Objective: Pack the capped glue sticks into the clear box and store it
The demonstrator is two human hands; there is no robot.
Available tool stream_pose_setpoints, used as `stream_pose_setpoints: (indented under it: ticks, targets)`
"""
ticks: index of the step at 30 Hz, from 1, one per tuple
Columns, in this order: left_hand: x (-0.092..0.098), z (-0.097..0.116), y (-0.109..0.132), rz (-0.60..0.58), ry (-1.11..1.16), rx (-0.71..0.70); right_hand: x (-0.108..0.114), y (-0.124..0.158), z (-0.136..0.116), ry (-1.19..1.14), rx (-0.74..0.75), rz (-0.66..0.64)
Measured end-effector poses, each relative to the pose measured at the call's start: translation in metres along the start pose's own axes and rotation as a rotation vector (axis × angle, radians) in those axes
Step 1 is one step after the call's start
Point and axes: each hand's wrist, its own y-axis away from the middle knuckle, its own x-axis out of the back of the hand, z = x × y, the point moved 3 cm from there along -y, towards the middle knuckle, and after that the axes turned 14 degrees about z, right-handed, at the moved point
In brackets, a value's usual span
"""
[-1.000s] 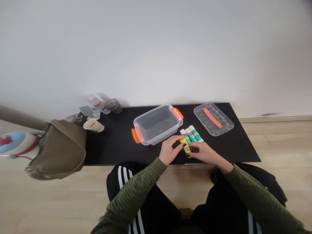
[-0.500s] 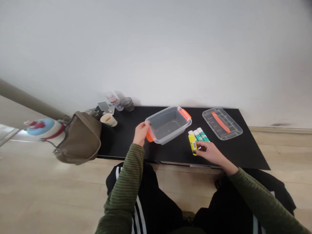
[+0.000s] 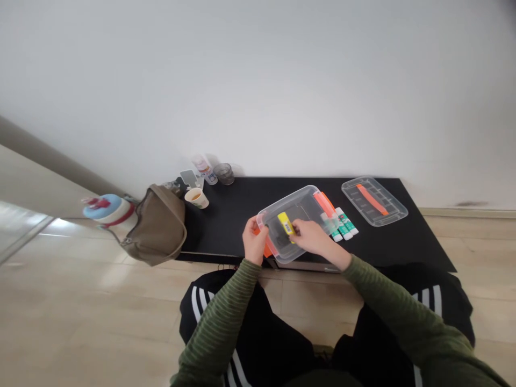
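A clear plastic box with orange clips stands tilted toward me at the front of the black table. My left hand is closed on its left end, by the orange clip. Over the box's opening, my right hand grips a yellow glue stick between thumb and fingers. Several green-and-white glue sticks lie side by side just right of the box, some seen partly through its wall. Farther right, the clear lid with an orange handle lies flat.
On the black table, a paper cup of drink, a dark glass, a small bottle and a brown bag stand at the left. A wall rises behind the table.
The yellow glue stick has moved left in my right hand, from beside the green ones to over the box. My left hand has drawn the box nearer and to the right.
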Motion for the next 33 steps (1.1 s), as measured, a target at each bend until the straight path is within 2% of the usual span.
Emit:
stream_pose_setpoints:
  ticks: [2,6,12,18,22,23,25,27,28,29,31,33]
  targets:
    - [-0.001,0.001,0.006,0.012,0.002,-0.009,-0.014,-0.008,-0.009,0.045,-0.027,-0.052]
    - [-0.003,0.004,0.015,0.054,0.01,-0.008,-0.026,-0.016,-0.014,0.027,-0.051,-0.002]
    - [-0.005,0.005,0.018,0.055,0.007,0.04,-0.016,-0.026,-0.005,-0.022,-0.046,0.066]
    - [-0.006,0.007,0.018,0.05,0.001,0.034,-0.017,-0.018,-0.012,-0.054,-0.024,0.135]
    - [-0.005,0.008,0.016,0.065,-0.007,0.026,0.005,-0.001,-0.009,-0.051,-0.015,0.186]
    - [-0.005,0.008,0.016,0.067,-0.006,0.031,0.016,0.005,-0.004,-0.054,-0.013,0.231]
    - [-0.005,0.007,0.015,0.075,0.0,0.047,0.042,0.018,0.016,-0.066,-0.024,0.426]
    - [-0.004,0.005,0.014,0.074,0.012,0.062,0.07,0.03,0.048,-0.06,-0.077,0.721]
    - [-0.004,0.005,0.014,0.072,0.017,0.066,0.079,0.035,0.067,-0.032,-0.118,0.825]
    - [-0.003,0.004,0.014,0.069,0.02,0.069,0.085,0.037,0.088,0.0,-0.165,0.865]
    - [-0.003,0.003,0.014,0.066,0.02,0.076,0.085,0.035,0.13,0.058,-0.261,0.785]
    - [-0.003,0.002,0.013,0.071,0.017,0.078,0.075,0.03,0.164,0.139,-0.347,0.627]
